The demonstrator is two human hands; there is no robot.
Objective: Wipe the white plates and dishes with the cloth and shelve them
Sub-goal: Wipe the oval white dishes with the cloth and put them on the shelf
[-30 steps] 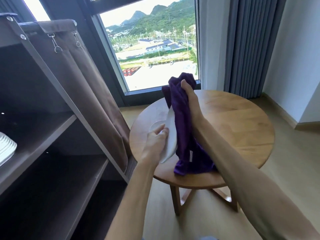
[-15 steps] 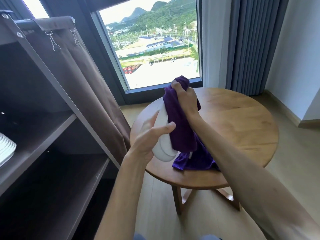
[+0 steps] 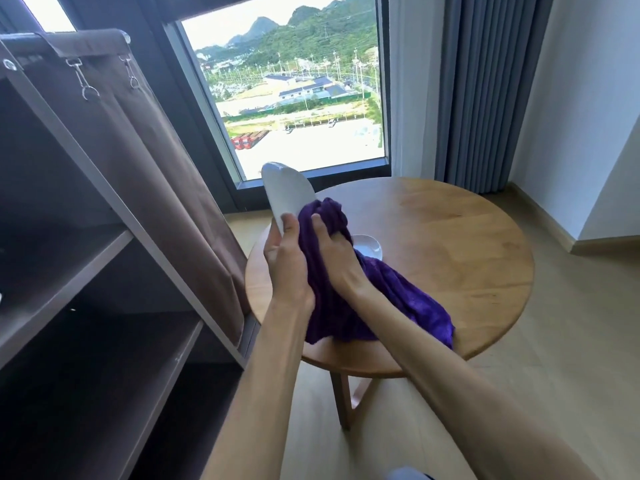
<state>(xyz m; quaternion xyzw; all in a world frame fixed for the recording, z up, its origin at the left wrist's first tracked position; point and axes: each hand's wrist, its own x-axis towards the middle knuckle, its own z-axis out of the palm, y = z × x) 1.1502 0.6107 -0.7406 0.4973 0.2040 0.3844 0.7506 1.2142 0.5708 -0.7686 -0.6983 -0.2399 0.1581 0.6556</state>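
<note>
Shelf: the dark brown open shelving unit [image 3: 104, 271] stands at your left.
Table: the round light wooden table [image 3: 450, 244] sits under your hands.
Cloth: your right hand [image 3: 337, 252] clutches the purple fluffy cloth [image 3: 398, 292] against the plate.
Plate: your left hand [image 3: 285, 265] grips the white oval plate [image 3: 285, 194] by its lower edge, tilted upright.
Dish: a small white dish [image 3: 369, 247], perhaps a saucer, lies behind your right hand.
</note>
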